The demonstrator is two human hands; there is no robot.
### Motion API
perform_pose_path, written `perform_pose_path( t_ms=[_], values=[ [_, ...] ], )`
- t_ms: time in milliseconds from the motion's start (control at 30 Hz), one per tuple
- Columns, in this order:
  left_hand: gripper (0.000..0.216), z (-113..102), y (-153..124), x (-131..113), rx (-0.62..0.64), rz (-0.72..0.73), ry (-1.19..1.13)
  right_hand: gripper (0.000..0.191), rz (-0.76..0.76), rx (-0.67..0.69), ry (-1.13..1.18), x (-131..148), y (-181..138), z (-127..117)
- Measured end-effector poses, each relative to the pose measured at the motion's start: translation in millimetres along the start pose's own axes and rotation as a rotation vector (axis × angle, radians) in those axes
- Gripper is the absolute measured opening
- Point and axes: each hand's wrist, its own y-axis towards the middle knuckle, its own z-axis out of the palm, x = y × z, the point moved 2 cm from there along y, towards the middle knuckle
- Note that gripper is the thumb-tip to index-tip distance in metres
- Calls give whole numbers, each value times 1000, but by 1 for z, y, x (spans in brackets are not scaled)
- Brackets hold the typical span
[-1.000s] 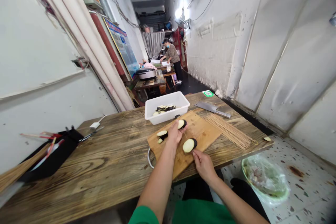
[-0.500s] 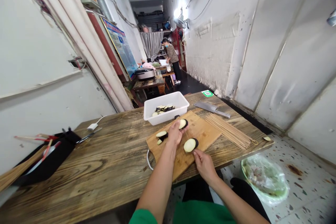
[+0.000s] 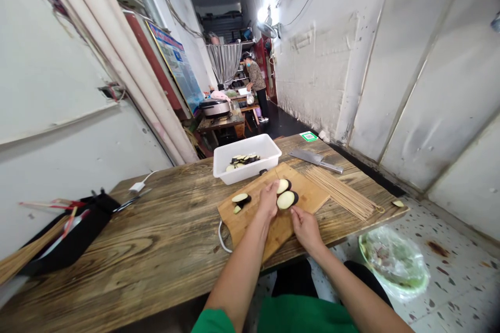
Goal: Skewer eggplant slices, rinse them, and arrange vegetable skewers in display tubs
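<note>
Eggplant slices (image 3: 287, 200) seem light and spongy (skin slick); left hand (image 3: 269, 199) and right hand (image 3: 307, 226) pinch their firmer edges.

a glaring wall lamp (image 3: 262, 14) lights the dim corridor, wide-angle bending walls at the edges, focus sharp.

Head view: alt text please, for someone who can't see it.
The left hand grips a round, pale, purple-skinned eggplant slice and the right hand holds a second eggplant slice beside it, over a wooden cutting board on a wooden table. A white plastic tub of slices, a steel cleaver and bamboo skewers lie beyond.
</note>
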Motion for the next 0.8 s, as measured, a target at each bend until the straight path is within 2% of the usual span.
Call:
perform_pose_path(
  t_ms=[100, 200, 300, 400, 433, 500, 600, 700, 800],
  values=[
    [29, 1, 3, 5, 25, 64, 42, 40, 1, 3, -52, -5, 17, -3],
    [36, -4, 7, -1, -84, 168, 225, 39, -37, 65, -79, -10, 25, -1],
    [34, -18, 6, -27, -222, 316, 523, 38, -30, 83, -55, -16, 30, -1],
    [29, -44, -3, -68, -307, 437, 824, 36, 15, 78, 48, -22, 36, -3],
    [28, -55, -7, -81, -348, 438, 916, 36, 25, 79, 84, -23, 37, -3],
    [33, -78, -13, -99, -397, 341, 1078, 37, 39, 78, 142, -25, 40, -4],
    [33, -104, -19, -105, -436, 169, 1160, 38, 56, 67, 201, -26, 40, -3],
    [29, -110, -21, -96, -504, 116, 1133, 37, 65, 63, 233, -26, 39, -2],
    [32, -98, -22, -87, -520, 109, 1159, 36, 69, 77, 238, -26, 39, -2]
  ],
)
